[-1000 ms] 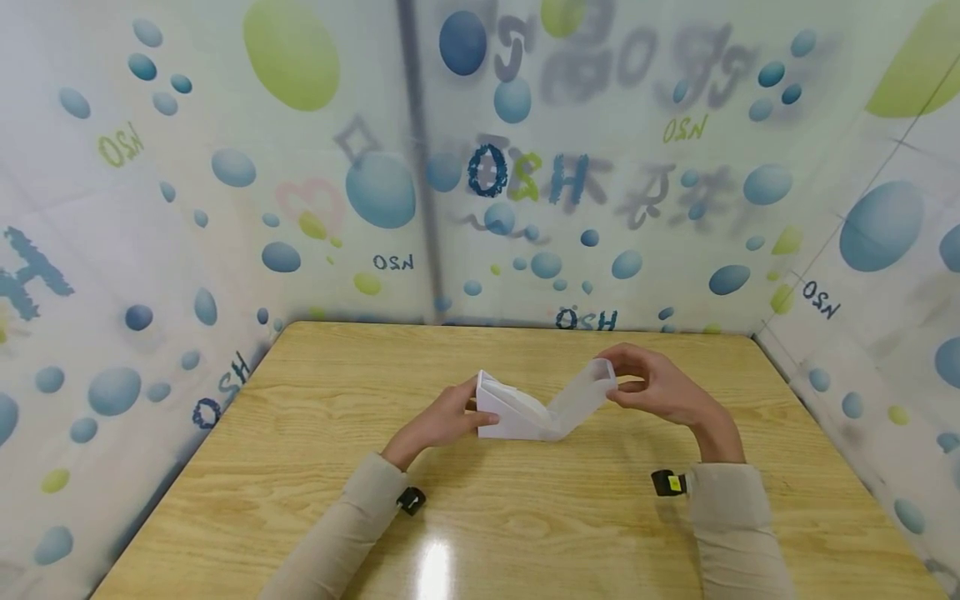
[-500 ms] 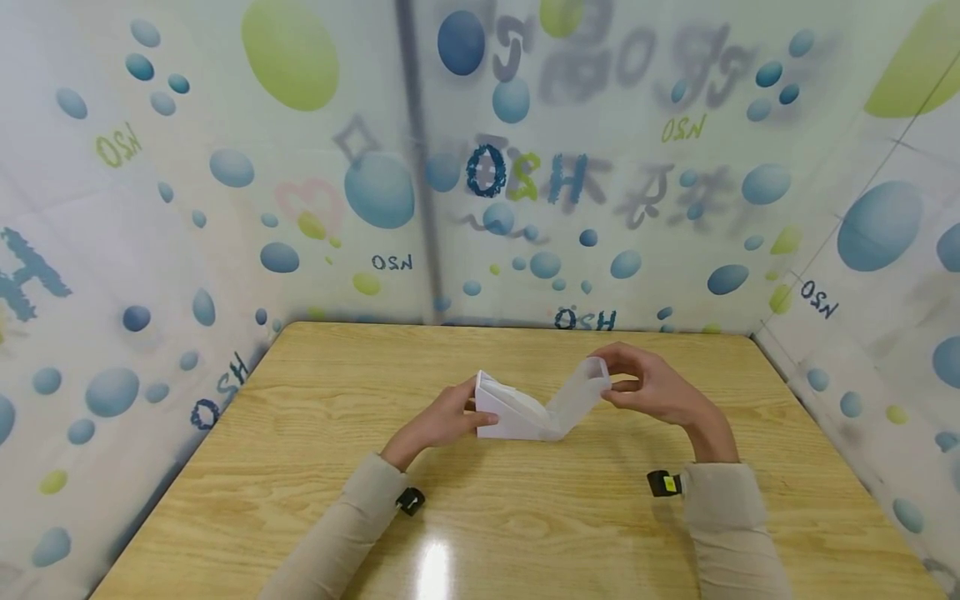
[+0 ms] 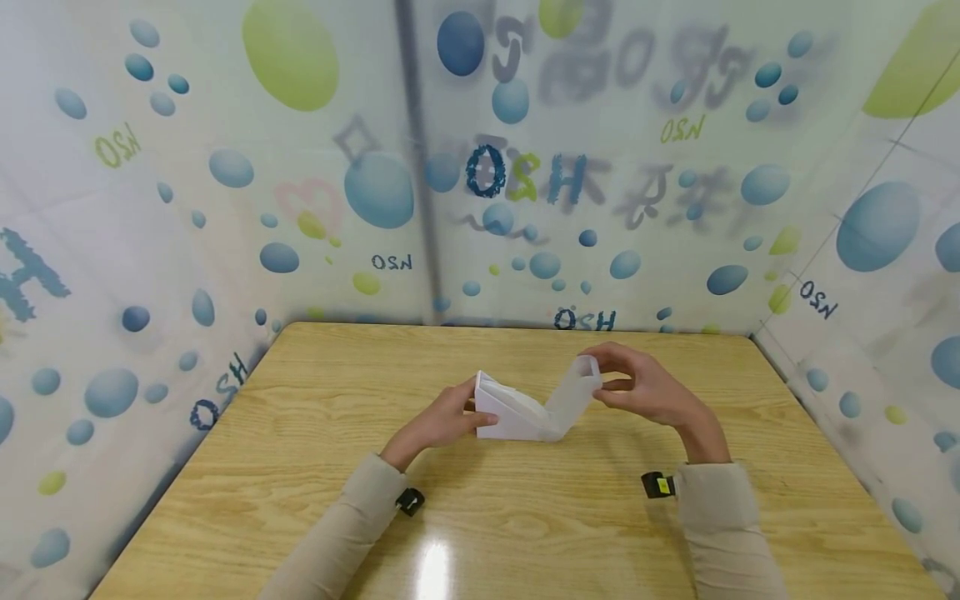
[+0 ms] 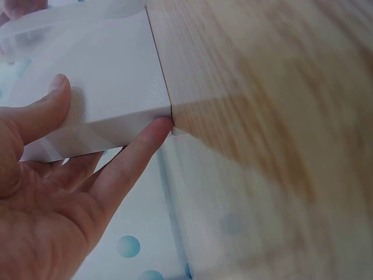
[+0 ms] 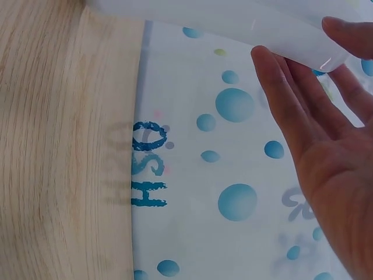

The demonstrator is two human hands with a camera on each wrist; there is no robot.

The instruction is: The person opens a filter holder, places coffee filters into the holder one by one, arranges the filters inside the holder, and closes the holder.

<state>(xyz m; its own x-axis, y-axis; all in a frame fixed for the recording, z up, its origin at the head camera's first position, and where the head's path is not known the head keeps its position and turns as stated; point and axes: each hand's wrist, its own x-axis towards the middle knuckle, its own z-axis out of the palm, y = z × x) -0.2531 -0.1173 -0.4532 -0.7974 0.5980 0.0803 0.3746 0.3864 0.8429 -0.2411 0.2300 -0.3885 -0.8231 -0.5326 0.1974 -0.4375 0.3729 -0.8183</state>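
A white box (image 3: 504,423) with a slanted opening stands on the wooden table, its translucent flip lid (image 3: 570,398) swung out to the right and raised. White, sheet-like contents (image 3: 519,402) show in the opening. My left hand (image 3: 448,415) grips the box's left end; in the left wrist view the thumb lies on the broad ribbed face and the fingers (image 4: 125,169) run along the narrow end. With thumb and fingertips my right hand (image 3: 651,389) holds the lid's free end. The right wrist view shows the lid (image 5: 233,23) between thumb and fingers, its far part cut off.
The wooden table (image 3: 525,533) reaches back to a wall covering (image 3: 637,100) printed with blue and green spots. Similar coverings rise along the left and right sides. A black strap mount sits at each cuff.
My right hand has shifted a little to the left, bringing the lid's free end with it, so the lid stands steeper. The left hand and the box have stayed in place.
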